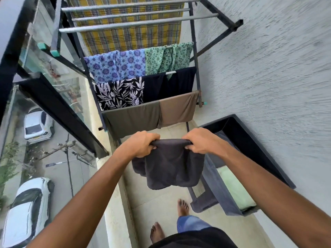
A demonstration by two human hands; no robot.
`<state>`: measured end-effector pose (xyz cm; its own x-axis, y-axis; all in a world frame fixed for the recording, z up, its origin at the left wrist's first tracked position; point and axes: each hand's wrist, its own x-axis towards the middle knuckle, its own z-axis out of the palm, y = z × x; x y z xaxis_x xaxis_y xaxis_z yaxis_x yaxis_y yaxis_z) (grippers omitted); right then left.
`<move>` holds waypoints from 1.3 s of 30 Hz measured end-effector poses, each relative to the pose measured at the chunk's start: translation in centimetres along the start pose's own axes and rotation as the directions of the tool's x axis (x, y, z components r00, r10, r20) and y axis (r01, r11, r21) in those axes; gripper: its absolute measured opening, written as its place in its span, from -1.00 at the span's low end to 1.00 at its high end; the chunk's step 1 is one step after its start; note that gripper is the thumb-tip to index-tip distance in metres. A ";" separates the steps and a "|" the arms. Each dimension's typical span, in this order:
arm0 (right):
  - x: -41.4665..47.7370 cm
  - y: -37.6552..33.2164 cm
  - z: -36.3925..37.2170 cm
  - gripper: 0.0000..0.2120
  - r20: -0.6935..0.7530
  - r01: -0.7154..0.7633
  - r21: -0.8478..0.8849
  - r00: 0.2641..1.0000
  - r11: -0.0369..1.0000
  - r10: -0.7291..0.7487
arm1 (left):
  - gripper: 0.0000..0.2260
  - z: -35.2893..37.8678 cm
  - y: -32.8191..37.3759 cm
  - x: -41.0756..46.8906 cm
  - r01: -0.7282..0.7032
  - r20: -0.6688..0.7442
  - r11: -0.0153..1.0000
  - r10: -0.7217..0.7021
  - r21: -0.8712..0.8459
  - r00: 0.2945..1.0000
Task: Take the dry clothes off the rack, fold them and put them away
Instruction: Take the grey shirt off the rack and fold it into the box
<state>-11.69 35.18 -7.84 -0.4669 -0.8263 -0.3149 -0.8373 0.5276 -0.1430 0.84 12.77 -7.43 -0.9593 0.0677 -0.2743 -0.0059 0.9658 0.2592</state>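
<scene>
The left hand (141, 144) and right hand (198, 140) are held up just in front of the drying rack (194, 51), each with its fingers curled tight round the top edge of a dark grey garment (172, 163). The garment is stretched between them and hangs free below, clear of the rack's lowest rail. On that lowest rail hang an olive cloth (132, 120) and, to its right, a tan cloth (177, 110). One rail up are a black-and-white leaf-print piece (120, 94) and a navy piece (170, 85). Above those are a blue floral piece (114, 67) and a green leaf-print piece (166, 58), and a yellow plaid cloth (129, 38) hangs behind the rack's bare top rails. To the right of the rack, against the wall, stands a dark fabric laundry bin (250, 140) with a folded pale green cloth (236, 190) inside. A glass balcony railing (53, 68) runs along the rack's left side.
</scene>
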 end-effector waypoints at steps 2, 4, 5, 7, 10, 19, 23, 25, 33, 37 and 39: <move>-1.3 0.9 -0.2 -0.97 -0.008 -0.023 -0.006 1.000 1.000 0.023 | -0.94 -0.1 0.8 0.7 -0.042 -0.005 0.999 0.042 -0.030 0.999; -2.5 2.0 -1.0 -0.96 0.008 -0.048 0.013 0.999 0.999 0.048 | -0.89 -0.3 1.8 1.7 -0.053 -0.021 0.997 0.052 -0.055 0.998; -3.3 2.9 -1.7 -0.96 0.012 -0.064 0.025 0.998 0.998 0.064 | -0.87 -0.7 2.6 2.4 -0.063 -0.030 0.995 0.061 -0.075 0.998; -4.5 4.6 -3.4 -0.96 0.014 -0.090 0.076 0.996 0.993 0.089 | -0.87 -1.6 4.0 3.8 -0.075 -0.056 0.990 0.069 -0.119 0.996; -6.3 7.6 -6.5 -0.88 -0.024 -0.126 0.119 0.991 0.985 0.130 | -0.83 -3.8 6.3 6.1 -0.097 -0.143 0.984 0.076 -0.149 0.987; -12.3 18.4 -13.8 -0.79 -0.311 -0.191 0.183 0.919 0.964 0.241 | -0.70 -10.5 16.6 11.9 -0.171 -0.465 0.983 0.124 -0.060 0.876; -15.9 22.0 -12.8 -0.73 -0.468 -0.160 0.212 0.849 0.964 0.244 | -0.54 -9.5 21.6 12.5 -0.184 -0.670 0.983 0.154 0.027 0.726; -17.3 23.6 -9.4 -0.59 -0.520 -0.156 0.205 0.819 0.966 0.243 | -0.52 -6.1 23.5 13.1 -0.180 -0.671 0.984 0.136 0.004 0.729; -20.7 27.0 16.0 -0.58 -0.336 -0.154 0.128 0.923 0.980 0.189 | -0.52 17.5 28.3 15.6 0.052 -0.046 0.992 -0.058 -0.116 0.997; -21.7 27.3 23.9 -0.65 -0.010 -0.230 0.120 0.972 0.966 0.233 | -0.52 24.2 29.5 16.3 0.065 0.151 0.990 -0.046 -0.122 0.987; -22.0 27.5 25.4 -0.58 0.119 -0.286 0.067 0.953 0.956 0.277 | -0.53 24.9 29.5 17.6 0.070 0.264 0.991 -0.038 -0.113 0.964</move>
<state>-17.22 72.91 -28.65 -0.6431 -0.6184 -0.4518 -0.6479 0.7538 -0.1095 -9.20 48.72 -27.67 -0.8498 0.0947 -0.5185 -0.1046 0.9338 0.3421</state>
